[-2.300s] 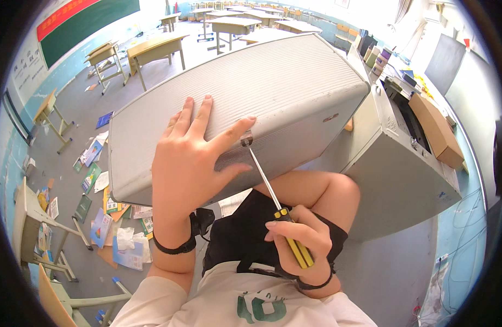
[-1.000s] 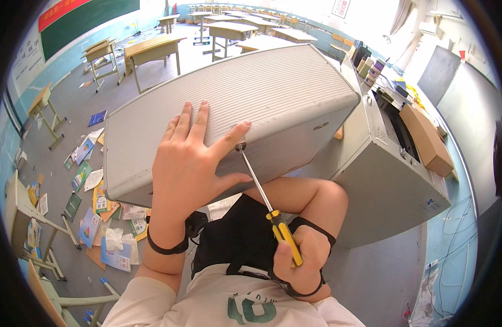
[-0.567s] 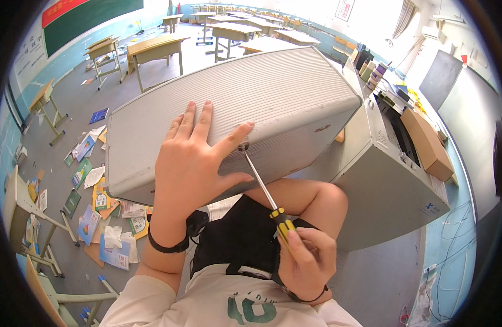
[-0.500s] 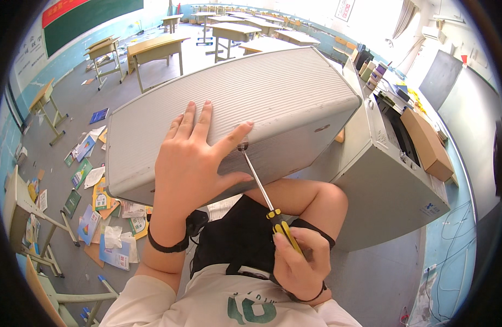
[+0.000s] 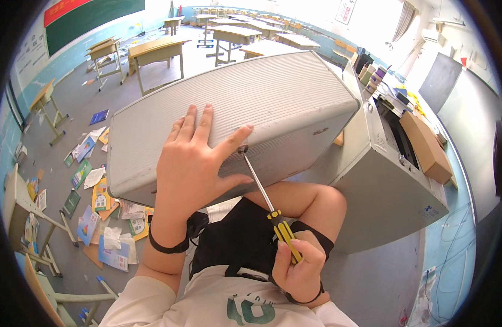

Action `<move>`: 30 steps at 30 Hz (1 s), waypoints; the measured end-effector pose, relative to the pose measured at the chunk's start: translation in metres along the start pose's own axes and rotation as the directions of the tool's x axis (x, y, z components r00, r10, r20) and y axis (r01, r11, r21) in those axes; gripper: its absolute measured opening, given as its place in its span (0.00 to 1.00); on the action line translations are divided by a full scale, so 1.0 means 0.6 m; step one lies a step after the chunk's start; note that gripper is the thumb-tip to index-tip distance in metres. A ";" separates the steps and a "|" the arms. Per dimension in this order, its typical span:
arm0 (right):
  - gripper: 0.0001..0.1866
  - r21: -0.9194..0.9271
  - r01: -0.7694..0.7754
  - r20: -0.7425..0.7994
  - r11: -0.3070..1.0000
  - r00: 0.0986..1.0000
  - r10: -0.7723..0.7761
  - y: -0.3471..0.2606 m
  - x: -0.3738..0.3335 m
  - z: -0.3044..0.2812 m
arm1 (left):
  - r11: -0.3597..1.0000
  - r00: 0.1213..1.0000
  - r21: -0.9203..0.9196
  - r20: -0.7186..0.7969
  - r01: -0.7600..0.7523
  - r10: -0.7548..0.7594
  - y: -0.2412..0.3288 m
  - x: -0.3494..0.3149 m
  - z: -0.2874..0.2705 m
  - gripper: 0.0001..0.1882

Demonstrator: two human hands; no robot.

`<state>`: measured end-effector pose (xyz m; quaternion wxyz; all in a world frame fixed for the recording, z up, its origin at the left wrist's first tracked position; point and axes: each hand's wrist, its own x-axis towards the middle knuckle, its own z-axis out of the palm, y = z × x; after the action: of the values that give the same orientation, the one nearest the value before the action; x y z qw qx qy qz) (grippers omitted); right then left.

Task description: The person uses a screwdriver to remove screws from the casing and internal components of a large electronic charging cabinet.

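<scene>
A large silver-grey case [image 5: 273, 92] with a ribbed top rests across my lap, tilted up to the right. My left hand [image 5: 192, 158] lies on it with fingers spread, the thumb and forefinger on either side of a small dark fitting [image 5: 242, 149] at the case's near edge. In my right hand [image 5: 303, 264] is a screwdriver [image 5: 286, 234] with a yellow and black handle, gripped near the handle's end. Its long metal shaft slants up to the left, and the tip meets the fitting. Exactly how the tip sits there is too small to tell.
A grey metal lectern [image 5: 387, 201] stands close on my right, with a long cardboard box [image 5: 425, 147] on it. Books and papers [image 5: 115, 245] litter the floor at left. School desks [image 5: 158, 52] stand beyond the case, and a chair [image 5: 55, 294] is at lower left.
My right hand has shifted its fingers on the screwdriver handle, and more of the handle shows. The case has dipped slightly. My left hand keeps its place on the case.
</scene>
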<state>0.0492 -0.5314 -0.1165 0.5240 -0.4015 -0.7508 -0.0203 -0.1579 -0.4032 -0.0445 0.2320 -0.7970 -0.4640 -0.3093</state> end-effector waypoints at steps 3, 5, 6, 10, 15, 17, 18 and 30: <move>0.19 -0.240 0.094 -0.004 0.966 0.995 -0.098 -0.003 0.028 -0.009 | 1.000 1.000 -0.016 -0.006 0.002 -0.002 -0.002 0.001 0.004 0.42; 0.18 -0.274 0.110 0.005 0.956 0.994 -0.113 -0.003 0.023 -0.013 | 1.000 1.000 -0.013 -0.026 0.014 -0.014 -0.003 -0.001 0.003 0.44; 0.17 -0.265 0.140 0.035 0.954 0.990 -0.136 -0.007 0.025 -0.017 | 1.000 1.000 -0.014 -0.025 0.014 -0.014 -0.001 -0.001 0.003 0.44; 0.19 -0.193 0.143 0.061 0.971 0.989 -0.134 -0.006 0.019 -0.005 | 1.000 1.000 -0.011 -0.018 0.011 -0.011 0.004 -0.001 0.007 0.44; 0.19 -0.114 -0.098 -0.018 0.989 0.995 0.097 -0.010 0.002 -0.001 | 1.000 1.000 -0.021 -0.015 0.003 -0.003 -0.002 -0.002 0.000 0.42; 0.22 -0.161 -0.263 0.000 0.951 0.964 0.266 -0.018 0.004 -0.013 | 1.000 1.000 -0.012 -0.008 0.000 0.000 0.001 -0.002 -0.004 0.42; 0.22 -0.263 -0.161 -0.051 0.951 0.987 0.153 -0.009 0.004 -0.008 | 1.000 1.000 -0.012 -0.009 0.001 -0.001 0.003 -0.002 -0.002 0.42; 0.18 -0.191 0.187 -0.058 0.964 0.978 -0.201 -0.013 0.020 0.000 | 0.999 1.000 -0.034 -0.015 0.016 -0.016 0.003 -0.002 -0.001 0.43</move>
<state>0.0429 -0.5295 -0.1039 0.5086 -0.3720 -0.7606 -0.1566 -0.1566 -0.4050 -0.0450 0.2197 -0.7946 -0.4633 -0.3251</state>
